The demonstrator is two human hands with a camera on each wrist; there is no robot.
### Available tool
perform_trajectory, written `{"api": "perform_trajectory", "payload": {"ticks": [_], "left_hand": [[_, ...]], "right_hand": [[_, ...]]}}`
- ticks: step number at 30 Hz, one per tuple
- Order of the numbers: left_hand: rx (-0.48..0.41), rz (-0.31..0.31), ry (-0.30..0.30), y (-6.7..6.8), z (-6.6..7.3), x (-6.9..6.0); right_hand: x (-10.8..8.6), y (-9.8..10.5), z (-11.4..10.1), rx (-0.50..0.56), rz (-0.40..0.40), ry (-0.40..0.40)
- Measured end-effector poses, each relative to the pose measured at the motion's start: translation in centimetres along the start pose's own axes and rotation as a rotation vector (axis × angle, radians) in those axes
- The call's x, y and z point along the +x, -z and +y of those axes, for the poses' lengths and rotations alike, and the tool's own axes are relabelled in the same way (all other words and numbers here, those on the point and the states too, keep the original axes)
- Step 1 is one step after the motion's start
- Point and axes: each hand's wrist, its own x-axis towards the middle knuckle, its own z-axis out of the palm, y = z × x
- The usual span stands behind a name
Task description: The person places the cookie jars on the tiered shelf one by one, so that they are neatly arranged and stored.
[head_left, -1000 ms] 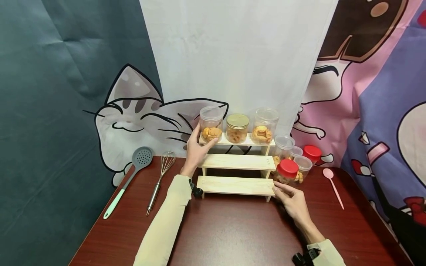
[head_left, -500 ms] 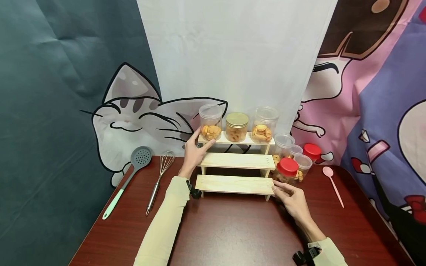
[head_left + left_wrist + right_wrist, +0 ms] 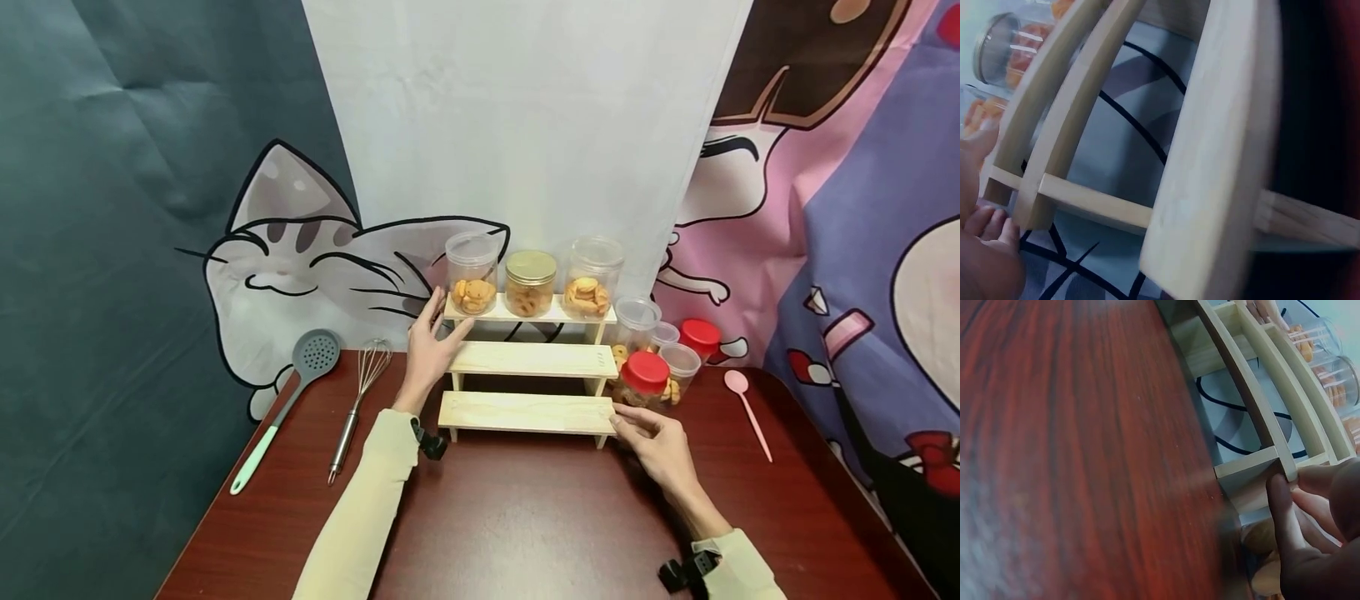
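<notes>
A three-step wooden display rack [image 3: 531, 359] stands at the back of the table. On its top step are a clear-lidded cookie jar [image 3: 472, 275], a gold-lidded jar [image 3: 530, 285] and another clear-lidded jar [image 3: 593, 279]. My left hand [image 3: 431, 350] is at the top step's left end, thumb and fingers spread, beside the first jar and holding nothing. In the left wrist view, its fingertips [image 3: 997, 226] are close to the step's end; contact is unclear. My right hand [image 3: 658, 443] pinches the right end of the bottom step, with the thumb [image 3: 1282, 503] against its edge.
Right of the rack stand several cookie jars, including a red-lidded jar [image 3: 645, 375]. A pink spoon [image 3: 747, 414] lies farther right. A whisk [image 3: 360, 407] and a slotted spatula [image 3: 288, 406] lie at left. A printed curtain [image 3: 510, 125] hangs behind the table.
My left hand has let go of the left clear-lidded jar and drawn slightly left and down. My right hand has kept its grip on the bottom step. The view has shifted slightly.
</notes>
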Motion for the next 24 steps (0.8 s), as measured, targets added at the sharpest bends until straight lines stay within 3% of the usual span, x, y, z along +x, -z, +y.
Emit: {"api": "perform_trajectory", "payload": {"ticks": [5,9,13,16,20,24], "left_hand": [[0.014,0.001,0.035,1.8,-0.4,-2.5],[0.068,-0.041,0.158,3.5,-1.0,-4.7],[0.132,-0.180,0.286,4.8,-1.9,-6.8],[0.138,-0.311,0.323,5.3,-2.5,-8.1],[0.068,-0.400,0.326,5.6,-3.0,-9.1],[0.028,-0.402,0.339,5.7,-3.1,-9.3]], "right_hand": [[0.1,0.3,-0.5,-0.223,0.121,0.034],[0.1,0.6,-1.4,-0.210,0.241,0.053],[0.3,1.4,-2.5,-0.138,0.379,0.143],[0.9,2.2,-3.2,-0.116,0.468,0.240],[2.3,3.0,-3.7,-0.162,0.489,0.349],[3.5,3.2,-4.0,-0.270,0.422,0.406]]}}
